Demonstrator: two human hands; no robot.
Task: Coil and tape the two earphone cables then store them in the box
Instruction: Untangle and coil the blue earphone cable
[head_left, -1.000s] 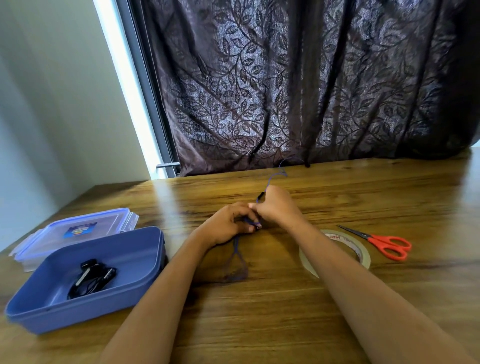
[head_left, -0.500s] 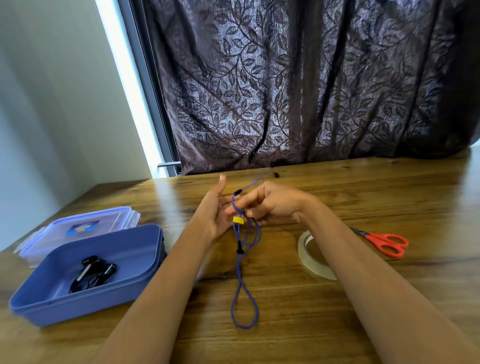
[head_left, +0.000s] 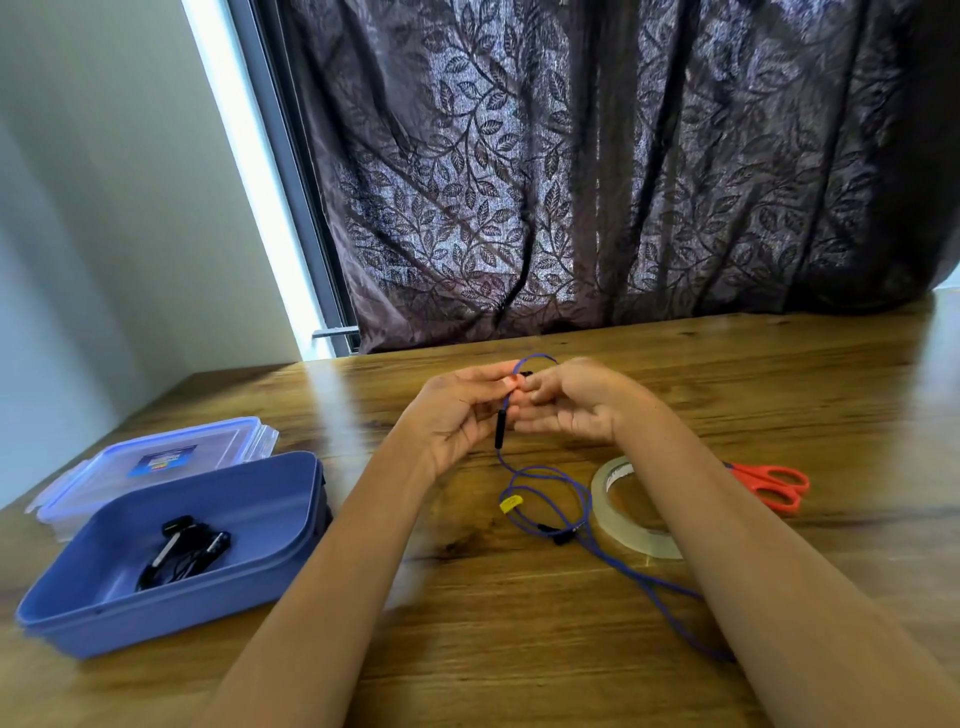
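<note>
1. Holding the blue earphone cable (head_left: 639, 569) raised at centre frame: left hand (head_left: 457, 421) pinching it between thumb and fingertips just above the black inline remote (head_left: 500, 428), right hand (head_left: 576, 402) with fingers curled in and seemingly nipping the small loop at the top, though blurred there
2. Trailing most of its length loose over the table (head_left: 519, 649), down towards the lower right and under the right forearm; liable to snag or drag there during winding, giving uneven turns or a knot
3. Springing open likely on any slackening of either pinch, with only one small loop formed and no tape on it yet
4. Catching of the yellow tag (head_left: 510, 503) and the black splitter (head_left: 558, 535) in the turns possible, leaving a lumpy bundle, hard to tape
5. Lying right of centre, just beside the cable and perhaps touching it: tape roll (head_left: 644, 540); easily dragged by a pull on the cable, and awkward to reach without freeing one hand from the coil
6. Sitting half hidden behind the right forearm towards the right edge: orange scissors (head_left: 769, 486); risk of a knock from that arm
7. Waiting at lower left: blue box (head_left: 208, 618) already holding a black earphone bundle (head_left: 182, 551), lid (head_left: 150, 457) just behind it; risk of tangling the two cables if dropped in untaped
</note>
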